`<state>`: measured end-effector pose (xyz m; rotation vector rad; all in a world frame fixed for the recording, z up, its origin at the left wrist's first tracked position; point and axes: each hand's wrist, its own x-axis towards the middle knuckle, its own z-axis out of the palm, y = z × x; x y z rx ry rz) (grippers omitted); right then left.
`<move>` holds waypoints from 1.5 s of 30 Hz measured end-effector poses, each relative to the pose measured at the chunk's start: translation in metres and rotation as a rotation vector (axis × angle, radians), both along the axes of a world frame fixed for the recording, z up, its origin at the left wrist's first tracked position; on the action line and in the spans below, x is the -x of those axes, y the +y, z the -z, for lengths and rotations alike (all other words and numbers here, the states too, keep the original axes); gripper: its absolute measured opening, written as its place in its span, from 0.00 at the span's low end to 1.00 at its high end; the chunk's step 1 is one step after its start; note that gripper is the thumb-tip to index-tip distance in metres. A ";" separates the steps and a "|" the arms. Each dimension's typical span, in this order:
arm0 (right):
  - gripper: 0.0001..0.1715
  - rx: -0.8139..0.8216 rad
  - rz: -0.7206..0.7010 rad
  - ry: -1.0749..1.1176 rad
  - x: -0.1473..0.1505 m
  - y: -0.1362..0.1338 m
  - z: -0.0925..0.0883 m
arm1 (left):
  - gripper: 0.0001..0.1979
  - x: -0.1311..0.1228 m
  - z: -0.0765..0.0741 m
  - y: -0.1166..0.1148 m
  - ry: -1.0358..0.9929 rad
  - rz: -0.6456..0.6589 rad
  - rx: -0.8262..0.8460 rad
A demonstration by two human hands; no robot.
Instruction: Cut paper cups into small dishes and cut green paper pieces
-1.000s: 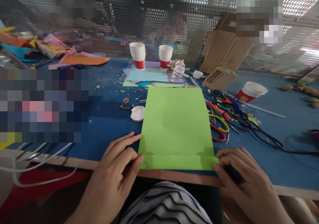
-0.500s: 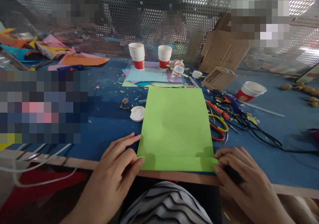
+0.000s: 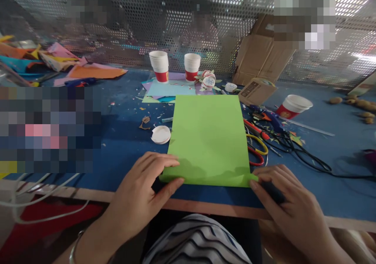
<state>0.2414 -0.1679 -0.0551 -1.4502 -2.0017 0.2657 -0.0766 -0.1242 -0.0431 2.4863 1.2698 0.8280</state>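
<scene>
A light green sheet of paper (image 3: pixel 209 138) lies on the blue table in front of me, its near edge folded over in a narrow strip. My left hand (image 3: pixel 149 185) is at the near left corner, the thumb at the folded edge and the fingers bent over the paper. At the near right corner, my right hand (image 3: pixel 284 201) pinches the end of the folded strip between thumb and fingers. Scissors with yellow and red handles (image 3: pixel 258 150) lie partly under the sheet's right side.
Stacked paper cups (image 3: pixel 160 66) stand behind the sheet. Left of it lies a white round piece (image 3: pixel 161 134). On the right are a tipped cup (image 3: pixel 294 105), a blue glue gun (image 3: pixel 274 122) with black cable, and cardboard (image 3: pixel 258 56). Colored paper (image 3: pixel 94 72) lies far left.
The sheet's near edge has moved away from me, off the table's front edge. My left hand has shifted right and forward, further over the paper. My right hand still pinches the corner.
</scene>
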 end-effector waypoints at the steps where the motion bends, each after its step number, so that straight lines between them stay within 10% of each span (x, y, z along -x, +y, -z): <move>1: 0.04 0.008 -0.012 -0.007 -0.001 -0.001 0.000 | 0.11 0.001 0.000 -0.001 0.012 0.044 0.023; 6: 0.03 0.035 -0.089 -0.048 -0.002 -0.006 -0.003 | 0.07 0.002 -0.001 -0.009 0.093 0.173 0.053; 30: 0.07 0.016 -0.055 -0.148 0.001 -0.003 0.002 | 0.12 -0.012 0.008 -0.014 0.122 -0.220 -0.031; 45: 0.05 -0.001 -0.064 -0.178 0.001 -0.003 0.005 | 0.16 0.003 0.011 -0.006 0.186 -0.243 -0.021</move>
